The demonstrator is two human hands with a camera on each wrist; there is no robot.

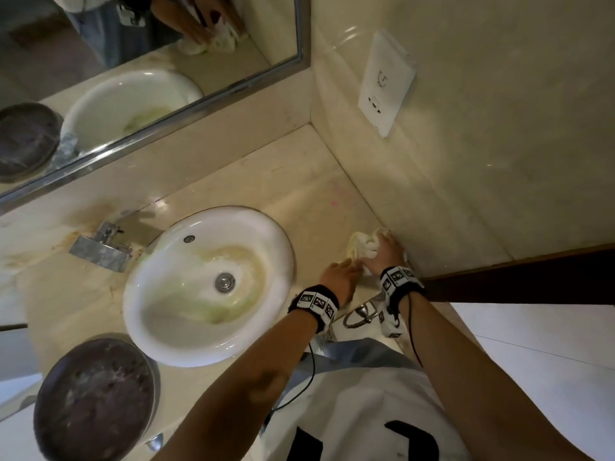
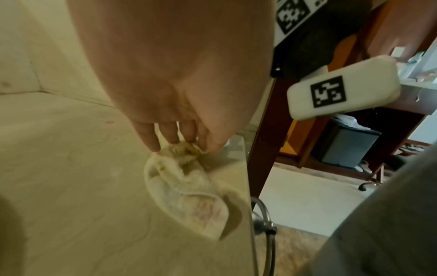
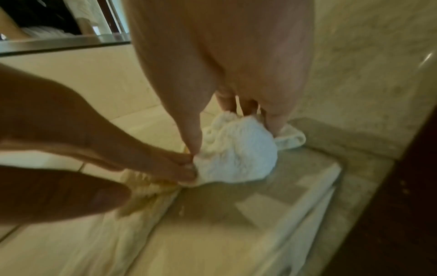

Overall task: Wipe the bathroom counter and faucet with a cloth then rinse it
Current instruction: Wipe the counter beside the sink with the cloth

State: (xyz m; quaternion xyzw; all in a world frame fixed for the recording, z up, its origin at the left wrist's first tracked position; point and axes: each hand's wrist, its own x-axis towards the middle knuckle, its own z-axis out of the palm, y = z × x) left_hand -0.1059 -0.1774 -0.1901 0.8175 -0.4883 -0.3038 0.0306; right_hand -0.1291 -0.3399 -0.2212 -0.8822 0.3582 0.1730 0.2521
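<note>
The crumpled white terry cloth [image 1: 361, 249] is lying on the beige marble tabletop [image 1: 299, 181], to the right of the oval white ceramic basin [image 1: 266, 234] and close against the beige tiled side wall [image 1: 466, 161], near the tabletop's front edge. The right hand [image 1: 384, 254] is resting on top of the cloth's bunched middle, its fingers [image 3: 274, 119] curling down round the white bundle. The left hand [image 1: 339, 277] is reaching in just beside it, its fingers [image 2: 151, 138] pinching the yellow-stained end of the cloth [image 2: 187, 179] against the tabletop. The two hands are touching at the cloth. The square chrome faucet [image 1: 101, 249] is standing on the far side of the basin, well apart from both hands. A round dark lid [image 1: 95, 399] is sitting at the basin's near left.
</note>
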